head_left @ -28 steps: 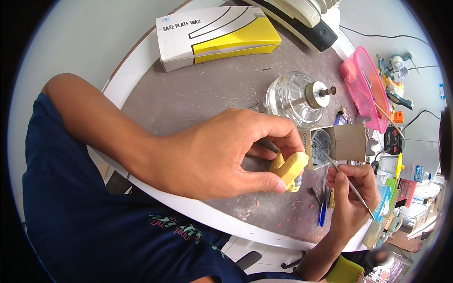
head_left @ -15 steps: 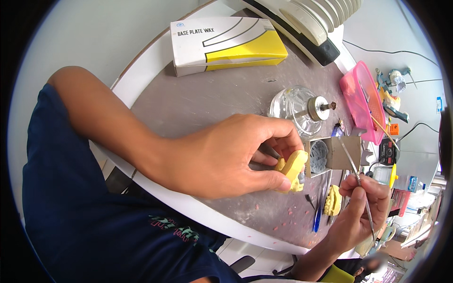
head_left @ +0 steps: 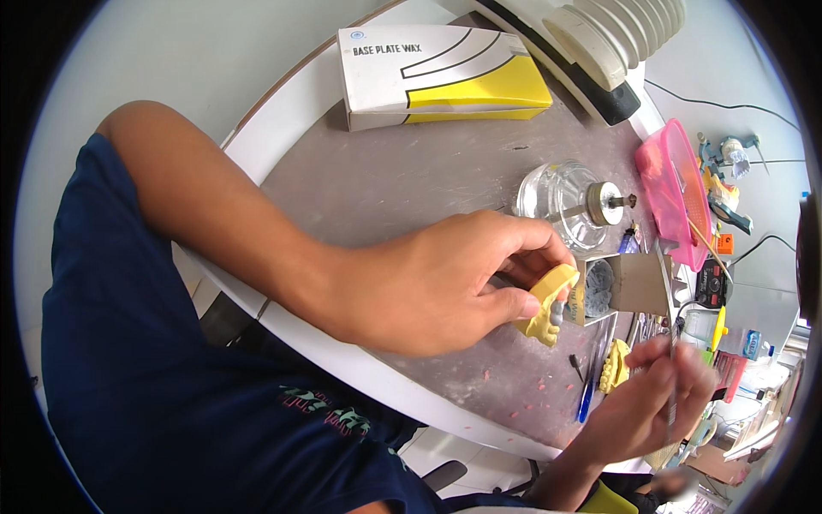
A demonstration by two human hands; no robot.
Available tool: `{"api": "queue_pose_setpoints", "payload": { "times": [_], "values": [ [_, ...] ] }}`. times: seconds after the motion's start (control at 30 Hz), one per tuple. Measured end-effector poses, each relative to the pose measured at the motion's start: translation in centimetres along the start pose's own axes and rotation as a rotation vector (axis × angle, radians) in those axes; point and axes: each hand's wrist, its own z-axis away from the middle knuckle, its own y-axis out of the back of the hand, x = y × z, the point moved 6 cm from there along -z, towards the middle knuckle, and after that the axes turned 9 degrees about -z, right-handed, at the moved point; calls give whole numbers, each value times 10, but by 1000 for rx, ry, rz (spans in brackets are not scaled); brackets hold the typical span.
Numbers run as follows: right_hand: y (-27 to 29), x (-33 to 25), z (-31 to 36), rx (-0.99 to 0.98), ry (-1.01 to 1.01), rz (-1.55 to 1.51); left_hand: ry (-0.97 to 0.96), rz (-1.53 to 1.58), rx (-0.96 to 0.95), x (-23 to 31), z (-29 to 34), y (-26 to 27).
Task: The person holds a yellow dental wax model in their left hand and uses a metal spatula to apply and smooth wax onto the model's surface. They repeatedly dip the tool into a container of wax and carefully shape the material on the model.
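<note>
My left hand (head_left: 437, 287) is closed on a yellow dental cast (head_left: 548, 304), gripping its base between thumb and fingers. A grey patch (head_left: 557, 313) covers part of its tooth row. To the right, my right hand (head_left: 655, 398) pinches a thin metal dental carving tool (head_left: 672, 377), held upright and blurred by motion. The tool is apart from the cast. Beside that hand, a second yellow dental cast (head_left: 614, 367) lies on the table. Just beyond the held cast is an open small box (head_left: 634, 283) with grey material (head_left: 598, 286) inside.
A glass spirit lamp (head_left: 548, 201), unlit as far as I can see, lies behind my left hand. Farther back are a white-and-yellow box (head_left: 445, 77) and a ribbed pale hose (head_left: 612, 38). A pink basket (head_left: 672, 193) stands at right. A blue-handled tool (head_left: 586, 399) lies among reddish crumbs.
The cast has turned in my left hand, showing more of its tooth side and the grey patch. My right hand has swung the carving tool more upright. The whole view has shifted slightly.
</note>
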Motion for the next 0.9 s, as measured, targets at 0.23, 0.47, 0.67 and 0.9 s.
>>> {"api": "queue_pose_setpoints", "payload": {
  "times": [0.23, 0.47, 0.67, 0.9],
  "values": [
    [1, 2, 51, -169, 31, -103, 77, 5, -6, -5, 3, 2],
    [-5, 6, 54, -280, 39, -166, -11, -30, 35, -2, 0, 4],
    [-6, 8, 54, -266, -1, -138, -101, -44, 111, -4, 0, 5],
    [-6, 11, 58, -235, -56, -168, -100, -43, 117, -4, 0, 6]
  ]
}}
